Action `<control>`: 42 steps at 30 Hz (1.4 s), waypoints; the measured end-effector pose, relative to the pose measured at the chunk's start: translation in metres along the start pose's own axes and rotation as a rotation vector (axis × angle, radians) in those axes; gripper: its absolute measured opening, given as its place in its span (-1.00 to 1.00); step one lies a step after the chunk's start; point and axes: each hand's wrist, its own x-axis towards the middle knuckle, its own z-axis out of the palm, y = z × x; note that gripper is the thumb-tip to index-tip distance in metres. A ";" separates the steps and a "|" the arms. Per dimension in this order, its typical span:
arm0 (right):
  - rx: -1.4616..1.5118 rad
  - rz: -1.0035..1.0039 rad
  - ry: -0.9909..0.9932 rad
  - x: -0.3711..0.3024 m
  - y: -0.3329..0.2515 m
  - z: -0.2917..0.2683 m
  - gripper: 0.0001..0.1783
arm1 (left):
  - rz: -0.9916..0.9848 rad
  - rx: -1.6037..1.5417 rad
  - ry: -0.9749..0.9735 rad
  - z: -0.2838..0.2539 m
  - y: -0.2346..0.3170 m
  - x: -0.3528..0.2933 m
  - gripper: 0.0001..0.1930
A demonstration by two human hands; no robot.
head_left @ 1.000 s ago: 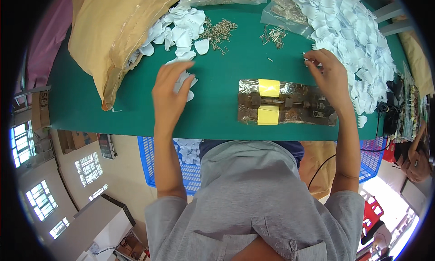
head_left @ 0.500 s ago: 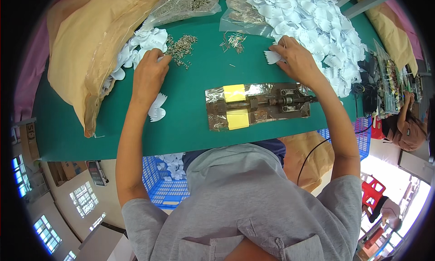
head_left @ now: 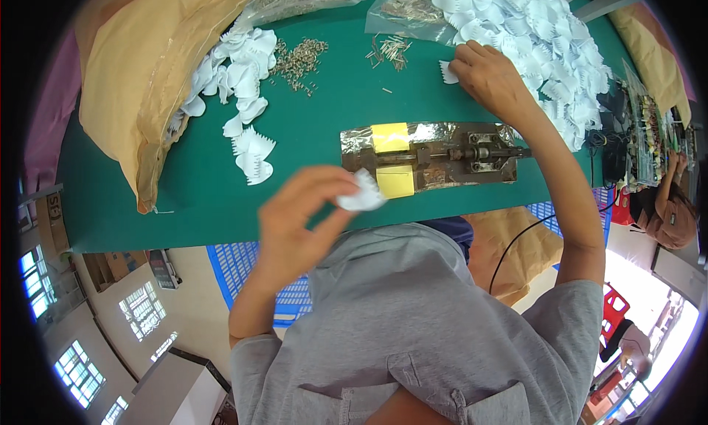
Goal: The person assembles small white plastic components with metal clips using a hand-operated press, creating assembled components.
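My left hand point(head_left: 299, 222), blurred by motion, pinches a white toothed hair claw half point(head_left: 363, 192) between thumb and fingers. It is beside the near left corner of a dark metal hand jig point(head_left: 435, 158) with two yellow pads point(head_left: 390, 138). Over at the right, my right hand point(head_left: 488, 78) has its fingers closed on another white claw half point(head_left: 448, 72), at the edge of a large heap of such pieces point(head_left: 531, 34). A few loose halves point(head_left: 253, 159) lie left of the jig, trailing from a smaller heap point(head_left: 247, 67).
A big tan sack point(head_left: 140, 71) lies open at the left. Small metal springs point(head_left: 301, 60) and thin pins point(head_left: 393, 51) sit in little piles near clear bags point(head_left: 405, 15). Blue baskets point(head_left: 236, 266) stand below the table edge. Another person point(head_left: 660, 211) works at the far right.
My left hand has come from the left heap toward me and the jig, carrying a claw half. More halves now trail below that heap. My right hand stays by the right heap.
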 end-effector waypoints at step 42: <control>0.298 -0.209 -0.233 0.008 -0.103 -0.046 -0.75 | 0.182 0.108 0.344 0.094 -0.068 0.021 -0.35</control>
